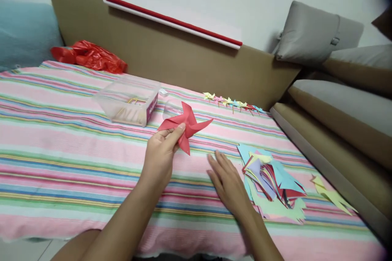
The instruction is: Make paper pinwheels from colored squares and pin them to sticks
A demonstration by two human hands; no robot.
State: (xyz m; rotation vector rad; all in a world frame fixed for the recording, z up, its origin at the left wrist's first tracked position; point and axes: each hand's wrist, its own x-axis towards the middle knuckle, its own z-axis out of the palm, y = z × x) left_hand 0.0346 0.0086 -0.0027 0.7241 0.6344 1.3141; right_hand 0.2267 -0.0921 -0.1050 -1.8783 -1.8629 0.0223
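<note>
A red paper pinwheel is pinched between the thumb and fingers of my left hand, held up above the striped cloth. The thumb presses near the pinwheel's middle, and its folded blades stick out around it. My right hand lies palm down on the cloth with its fingers apart and nothing in them. Just to its right is a messy pile of coloured paper sheets, some cut and folded. A clear plastic box lies left of the pinwheel, with thin sticks inside.
Several small finished pinwheels lie in a row along the back. Yellow paper scraps are at the right, beside stacked grey cushions. A red plastic bag sits at the back left, against the brown board.
</note>
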